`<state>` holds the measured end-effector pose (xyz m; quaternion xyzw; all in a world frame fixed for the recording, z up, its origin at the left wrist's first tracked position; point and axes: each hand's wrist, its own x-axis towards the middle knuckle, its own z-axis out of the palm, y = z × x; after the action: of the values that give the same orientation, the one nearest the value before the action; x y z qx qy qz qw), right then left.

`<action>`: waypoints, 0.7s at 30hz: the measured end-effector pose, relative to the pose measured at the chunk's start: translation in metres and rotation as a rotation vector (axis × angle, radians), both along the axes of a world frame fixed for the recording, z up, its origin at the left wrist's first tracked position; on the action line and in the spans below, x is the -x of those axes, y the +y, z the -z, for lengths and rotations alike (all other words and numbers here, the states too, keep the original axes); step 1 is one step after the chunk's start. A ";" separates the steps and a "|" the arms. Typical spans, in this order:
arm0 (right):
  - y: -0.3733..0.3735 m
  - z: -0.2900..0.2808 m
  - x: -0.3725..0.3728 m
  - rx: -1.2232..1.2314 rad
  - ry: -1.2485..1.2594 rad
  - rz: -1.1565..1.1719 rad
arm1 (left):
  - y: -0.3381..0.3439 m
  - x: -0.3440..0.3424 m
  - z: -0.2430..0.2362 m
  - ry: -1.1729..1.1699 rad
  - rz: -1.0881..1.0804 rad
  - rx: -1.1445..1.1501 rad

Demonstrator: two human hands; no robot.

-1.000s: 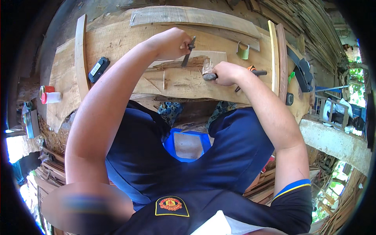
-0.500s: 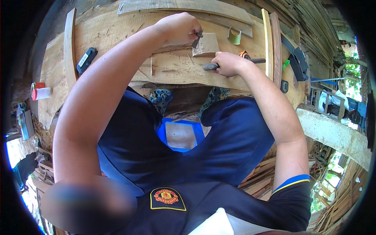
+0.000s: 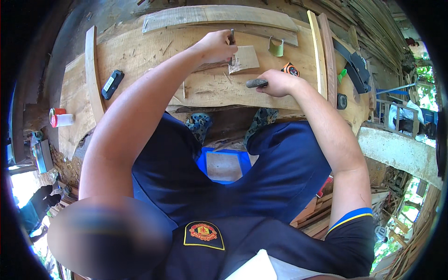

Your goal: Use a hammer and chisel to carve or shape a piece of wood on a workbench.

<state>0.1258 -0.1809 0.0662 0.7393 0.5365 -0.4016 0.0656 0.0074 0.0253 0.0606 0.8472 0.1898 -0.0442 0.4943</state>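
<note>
My left hand point(image 3: 218, 46) is closed around a narrow dark metal chisel point(image 3: 232, 45), held nearly upright. Its lower end is by the left side of a small pale wood block point(image 3: 245, 59), whose near edge looks rough. To the right and nearer to me, my right hand point(image 3: 278, 83) grips a dark grey bar-like tool point(image 3: 256, 83) with a rounded end. That end sticks out to the left, apart from the block; my fingers hide the rest, so its kind is unclear. Beneath both hands lies a broad wooden slab point(image 3: 135, 51) strewn with splinters.
An orange and black tape measure point(image 3: 290, 69) and a curled green piece point(image 3: 276, 47) lie right of the block. Long boards point(image 3: 219, 15) lie along the back. Wooden strips stand at left point(image 3: 93, 70) and right point(image 3: 318, 53). A black device point(image 3: 112, 84) and small jars point(image 3: 62, 120) are leftward.
The chisel has gone from slanted to nearly upright as my left hand turned and lowered slightly. My right hand has shifted slightly right and down with its tool. The whole view has shifted a little.
</note>
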 end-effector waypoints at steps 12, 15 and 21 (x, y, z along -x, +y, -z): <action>-0.015 -0.001 0.000 0.001 0.094 0.067 | -0.010 0.005 0.002 -0.012 0.052 -0.246; -0.004 0.002 -0.003 0.056 0.058 0.090 | -0.002 0.003 -0.001 -0.089 0.108 -0.297; 0.005 -0.027 -0.007 -0.277 -0.051 0.010 | 0.008 0.009 0.006 -0.073 0.212 -0.357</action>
<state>0.1331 -0.1755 0.0933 0.7540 0.5813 -0.3050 -0.0252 -0.0013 0.0336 0.0544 0.9376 0.0863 -0.0307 0.3354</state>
